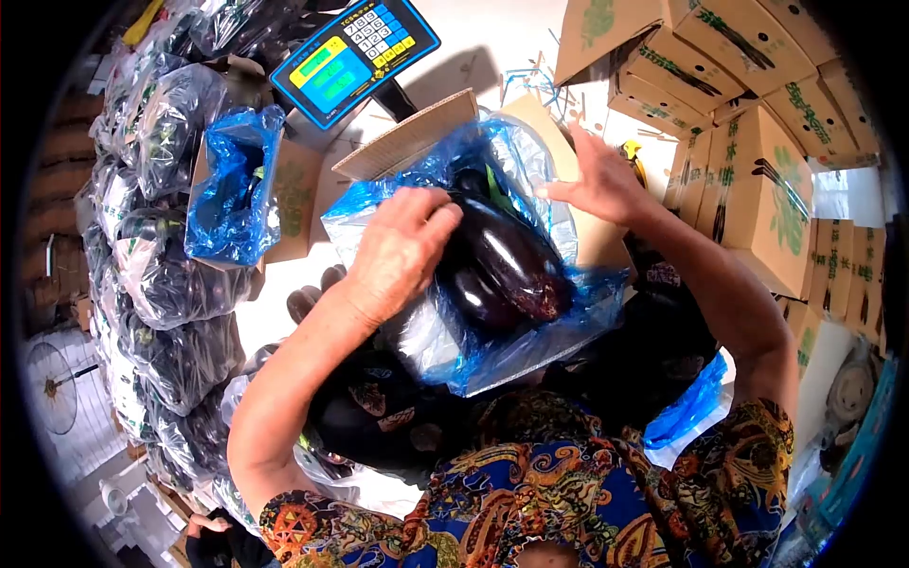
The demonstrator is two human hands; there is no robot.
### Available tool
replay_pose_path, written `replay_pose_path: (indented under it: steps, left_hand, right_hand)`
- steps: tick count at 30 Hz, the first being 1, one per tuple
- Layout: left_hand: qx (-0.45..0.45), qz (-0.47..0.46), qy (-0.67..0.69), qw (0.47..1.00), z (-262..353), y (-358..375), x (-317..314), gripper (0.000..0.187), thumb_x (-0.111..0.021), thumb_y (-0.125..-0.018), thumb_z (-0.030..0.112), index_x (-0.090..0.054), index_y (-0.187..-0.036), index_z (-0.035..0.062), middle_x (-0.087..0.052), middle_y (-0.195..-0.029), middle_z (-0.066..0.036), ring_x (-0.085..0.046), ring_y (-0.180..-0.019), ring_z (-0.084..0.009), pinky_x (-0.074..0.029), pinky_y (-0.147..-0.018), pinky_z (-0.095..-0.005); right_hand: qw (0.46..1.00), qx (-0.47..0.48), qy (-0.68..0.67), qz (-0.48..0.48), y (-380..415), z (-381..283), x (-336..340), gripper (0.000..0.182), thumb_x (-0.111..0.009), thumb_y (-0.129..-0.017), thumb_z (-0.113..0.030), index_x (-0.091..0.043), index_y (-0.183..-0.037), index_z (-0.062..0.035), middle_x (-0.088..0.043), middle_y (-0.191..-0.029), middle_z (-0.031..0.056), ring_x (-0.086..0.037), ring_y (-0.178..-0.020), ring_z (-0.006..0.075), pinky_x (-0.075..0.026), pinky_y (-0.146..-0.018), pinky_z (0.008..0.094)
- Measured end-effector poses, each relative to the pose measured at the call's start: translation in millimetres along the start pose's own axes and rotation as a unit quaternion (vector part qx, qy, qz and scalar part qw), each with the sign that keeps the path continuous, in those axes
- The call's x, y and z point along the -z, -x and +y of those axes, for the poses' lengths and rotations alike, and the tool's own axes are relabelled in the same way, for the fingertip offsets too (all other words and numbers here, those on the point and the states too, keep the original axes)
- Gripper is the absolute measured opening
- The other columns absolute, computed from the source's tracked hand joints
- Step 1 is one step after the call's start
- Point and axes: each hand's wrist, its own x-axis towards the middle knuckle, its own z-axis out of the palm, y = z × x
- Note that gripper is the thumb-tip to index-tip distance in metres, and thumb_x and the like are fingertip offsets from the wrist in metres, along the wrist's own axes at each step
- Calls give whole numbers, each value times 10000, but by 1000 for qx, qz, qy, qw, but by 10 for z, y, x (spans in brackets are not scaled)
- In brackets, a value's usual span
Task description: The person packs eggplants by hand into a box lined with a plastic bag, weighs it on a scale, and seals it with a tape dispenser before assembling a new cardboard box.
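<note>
In front of me an open cardboard box [398, 142] is lined with a blue plastic bag [597, 293]. Several glossy dark purple eggplants [507, 251] lie inside it, one showing a green stem end. My left hand [402, 246] is at the box's left side, its fingers curled at the edge of the eggplants; its fingertips and whatever they pinch are hidden. Over the right flap, my right hand [606, 180] has its thumb and fingers spread and holds nothing.
A digital scale display [355, 62] stands behind the box. To its left is a smaller lined box [294, 199], beside stacked clear bags of eggplants [170, 275]. Printed cartons [757, 189] are piled at right. Another person [222, 540] is at lower left.
</note>
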Motion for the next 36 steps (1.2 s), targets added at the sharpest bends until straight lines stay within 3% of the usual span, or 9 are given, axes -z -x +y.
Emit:
replay_pose_path:
  steps: [2, 5, 9, 17, 20, 24, 28, 34, 36]
  left_hand:
    - [-4, -75, -29, 997, -34, 20, -114, 611, -749, -701, 33, -532, -1271, 64, -520, -1301, -161, -505, -1175, -364, -448, -932, -461]
    - [4, -188, -68, 980, -68, -90, -265, 962, -846, -630, 156, -365, -1463, 140, -397, -1452, -153, -406, -1292, -348, -354, -1025, -525]
    - [-77, -185, -11, 980, -81, -265, -686, 1087, -910, -498, 316, -390, -1438, 154, -433, -1406, -154, -423, -1277, -341, -326, -1054, -523]
    - [-151, -209, -86, 962, 72, -468, -449, 820, -872, -540, 312, -486, -1233, 107, -523, -1097, -112, -499, -1079, -300, -405, -909, -425]
    - [-235, -18, -186, 954, 179, -362, -176, 814, -836, -503, 289, -493, -1216, 95, -538, -1139, -133, -533, -1073, -313, -435, -880, -440]
    - [9, -113, -80, 990, 604, -187, 763, 873, -893, -488, 286, -496, -1224, 37, -588, -1091, -143, -597, -1015, -332, -478, -840, -447]
    - [305, -199, 203, 909, 538, 276, 1060, 839, -923, -568, 328, -510, -1214, -12, -660, -1041, -191, -663, -991, -346, -504, -906, -407]
    - [497, -211, 409, 736, 500, 417, 838, 791, -769, -755, 495, -511, -1274, -44, -660, -1080, -161, -639, -967, -216, -502, -879, -356]
    - [498, -191, 454, 714, 488, 332, 714, 826, -744, -794, 494, -452, -1345, -47, -629, -1135, -149, -605, -1010, -184, -499, -877, -325]
  right_hand:
    - [965, -100, -161, -179, -42, 276, 1, 573, -787, -745, -331, -590, -1137, 38, -645, -967, 185, -611, -913, 328, -489, -818, 378]
    - [917, -123, -292, -243, -67, 220, 105, 416, -689, -881, -184, -570, -1200, 54, -669, -959, 119, -614, -926, 155, -479, -851, 293]
    - [966, -33, -199, -162, 86, -163, 163, 280, -642, -902, -120, -583, -1131, 30, -653, -892, 91, -555, -852, 106, -478, -777, 296]
    - [983, -17, -119, -140, 46, -57, 211, 283, -639, -908, -155, -567, -1116, 23, -664, -949, 204, -636, -864, 254, -493, -795, 375]
    - [978, -41, -135, -155, 6, 37, 173, 292, -642, -906, -166, -567, -1114, 25, -663, -983, 224, -644, -900, 297, -489, -812, 388]
    - [988, -45, -34, -141, 68, -190, 302, 443, -654, -891, -174, -483, -1262, -5, -626, -1024, 227, -607, -973, 381, -484, -856, 419]
    - [975, 185, 11, 127, 115, -437, 373, 460, -667, -846, -143, -483, -1240, 10, -497, -1223, 217, -522, -1113, 395, -474, -916, 462]
    - [987, 153, 5, -48, 26, -696, 122, 583, -710, -815, -124, -442, -1313, 19, -459, -1310, 214, -503, -1183, 395, -466, -972, 447]
    - [983, 181, 38, 5, -14, -709, -5, 632, -732, -782, -89, -433, -1329, 18, -442, -1328, 211, -493, -1189, 402, -477, -958, 446]
